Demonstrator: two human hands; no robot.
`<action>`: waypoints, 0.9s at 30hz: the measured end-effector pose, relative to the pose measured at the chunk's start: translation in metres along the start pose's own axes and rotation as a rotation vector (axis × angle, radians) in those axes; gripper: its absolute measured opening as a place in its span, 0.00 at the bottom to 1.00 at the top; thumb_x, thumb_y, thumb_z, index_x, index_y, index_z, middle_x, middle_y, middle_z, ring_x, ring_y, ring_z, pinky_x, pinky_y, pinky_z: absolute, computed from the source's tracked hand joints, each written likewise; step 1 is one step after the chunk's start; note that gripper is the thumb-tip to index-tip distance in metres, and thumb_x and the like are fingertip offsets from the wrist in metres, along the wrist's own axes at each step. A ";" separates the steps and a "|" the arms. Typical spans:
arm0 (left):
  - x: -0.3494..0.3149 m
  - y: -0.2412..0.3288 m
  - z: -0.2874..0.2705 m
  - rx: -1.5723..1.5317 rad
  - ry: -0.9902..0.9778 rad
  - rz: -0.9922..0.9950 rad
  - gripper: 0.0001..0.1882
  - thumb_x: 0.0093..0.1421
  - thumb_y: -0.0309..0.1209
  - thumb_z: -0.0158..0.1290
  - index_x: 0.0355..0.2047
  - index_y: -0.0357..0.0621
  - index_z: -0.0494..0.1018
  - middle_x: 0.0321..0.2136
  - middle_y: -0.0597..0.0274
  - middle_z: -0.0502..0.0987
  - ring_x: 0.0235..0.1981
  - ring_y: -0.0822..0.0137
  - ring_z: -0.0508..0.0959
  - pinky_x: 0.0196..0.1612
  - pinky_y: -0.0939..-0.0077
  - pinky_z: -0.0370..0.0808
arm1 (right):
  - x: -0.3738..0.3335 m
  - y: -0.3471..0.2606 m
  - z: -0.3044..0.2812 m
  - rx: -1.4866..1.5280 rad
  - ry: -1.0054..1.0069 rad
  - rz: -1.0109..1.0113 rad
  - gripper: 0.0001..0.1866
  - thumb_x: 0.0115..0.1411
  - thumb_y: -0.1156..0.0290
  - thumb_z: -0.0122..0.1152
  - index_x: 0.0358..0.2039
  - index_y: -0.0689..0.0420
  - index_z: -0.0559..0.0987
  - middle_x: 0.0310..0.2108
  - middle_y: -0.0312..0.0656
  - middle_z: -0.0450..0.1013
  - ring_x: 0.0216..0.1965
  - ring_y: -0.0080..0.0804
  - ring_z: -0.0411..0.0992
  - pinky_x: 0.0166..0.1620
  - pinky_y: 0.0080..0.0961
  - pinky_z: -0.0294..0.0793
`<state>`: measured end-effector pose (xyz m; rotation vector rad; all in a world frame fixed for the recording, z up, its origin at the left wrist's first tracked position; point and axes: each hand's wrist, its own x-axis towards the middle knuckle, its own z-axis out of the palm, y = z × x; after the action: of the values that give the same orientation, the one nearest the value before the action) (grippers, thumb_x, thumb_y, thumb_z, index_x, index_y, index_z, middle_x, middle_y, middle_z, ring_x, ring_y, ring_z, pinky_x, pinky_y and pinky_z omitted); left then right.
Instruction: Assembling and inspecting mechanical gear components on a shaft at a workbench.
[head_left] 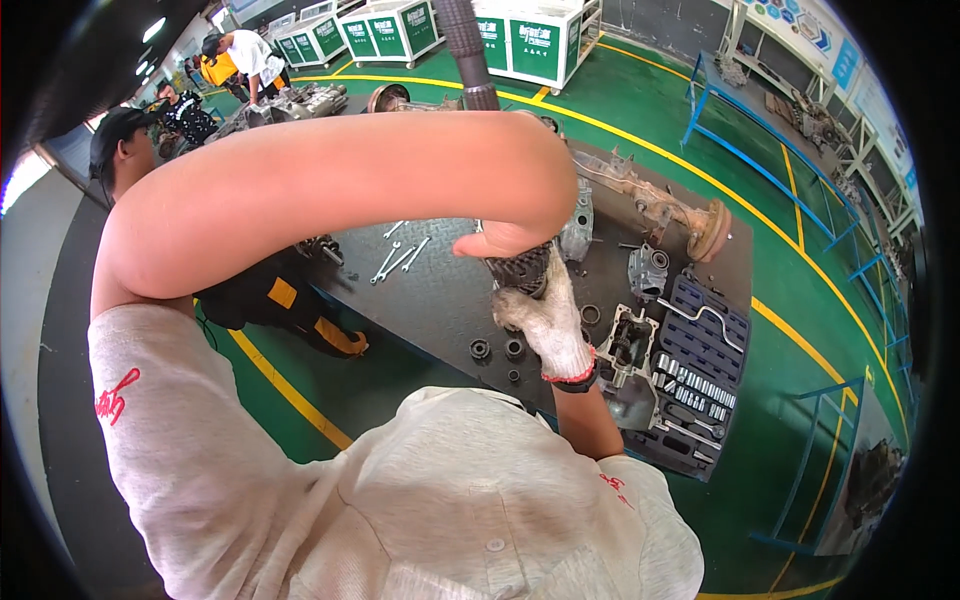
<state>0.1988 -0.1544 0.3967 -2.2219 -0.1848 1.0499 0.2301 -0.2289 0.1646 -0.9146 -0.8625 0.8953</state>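
My bare left arm crosses the view at chest height and bends sharply at the wrist. My left hand [507, 238] rests at the upper side of a dark toothed gear [521, 270]; its thumb points left and the other fingers are hidden. A white knitted glove covers my right hand [547, 315], closed around the gear from below and the right. Beyond my left forearm rises a dark ribbed shaft or tube [468, 50]; whether it joins the gear is hidden. Close by on the metal bench [430, 310] lie bearing-like rings [480, 349].
Right of my hands are an opened gearbox housing [630, 345] and a socket set case [705, 330]. Several wrenches [385, 262] lie left. A rusty axle [660, 195] stretches along the far side. A person in a black cap [125, 150] stands at left.
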 end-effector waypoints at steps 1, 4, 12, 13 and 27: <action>-0.001 0.002 -0.004 -0.002 -0.005 -0.007 0.14 0.43 0.31 0.71 0.33 0.46 0.88 0.32 0.59 0.87 0.35 0.53 0.86 0.37 0.56 0.82 | -0.001 -0.004 0.000 0.003 -0.008 -0.002 0.45 0.50 0.74 0.80 0.66 0.64 0.67 0.54 0.40 0.75 0.54 0.27 0.73 0.61 0.29 0.73; -0.002 0.009 -0.015 0.020 0.024 0.031 0.11 0.38 0.30 0.72 0.26 0.50 0.87 0.28 0.61 0.86 0.31 0.53 0.85 0.34 0.58 0.81 | -0.004 -0.007 -0.004 0.042 0.043 -0.011 0.44 0.51 0.74 0.80 0.66 0.64 0.67 0.53 0.41 0.75 0.51 0.25 0.73 0.54 0.26 0.77; -0.003 0.029 -0.065 0.315 -0.135 -0.116 0.07 0.37 0.31 0.71 0.19 0.52 0.83 0.26 0.71 0.85 0.28 0.66 0.83 0.30 0.71 0.76 | 0.005 -0.013 -0.027 0.263 -0.005 -0.166 0.40 0.55 0.55 0.82 0.59 0.64 0.72 0.37 0.37 0.78 0.29 0.22 0.75 0.31 0.23 0.78; -0.015 0.017 -0.042 0.397 0.245 0.041 0.09 0.43 0.36 0.73 0.27 0.57 0.86 0.28 0.75 0.85 0.30 0.68 0.83 0.32 0.66 0.77 | 0.005 -0.019 -0.026 0.186 0.000 -0.177 0.39 0.55 0.52 0.81 0.58 0.64 0.73 0.35 0.37 0.78 0.28 0.21 0.74 0.30 0.22 0.77; 0.014 0.078 0.056 -1.480 1.719 -0.181 0.48 0.51 0.38 0.76 0.68 0.38 0.65 0.55 0.48 0.78 0.57 0.57 0.79 0.60 0.60 0.76 | -0.005 -0.033 -0.040 0.166 0.036 -0.270 0.37 0.58 0.44 0.78 0.55 0.59 0.76 0.31 0.33 0.76 0.26 0.18 0.72 0.28 0.20 0.71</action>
<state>0.1558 -0.1801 0.3136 -3.1951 -0.3899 -1.8643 0.2732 -0.2553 0.1795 -0.6510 -0.8445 0.7025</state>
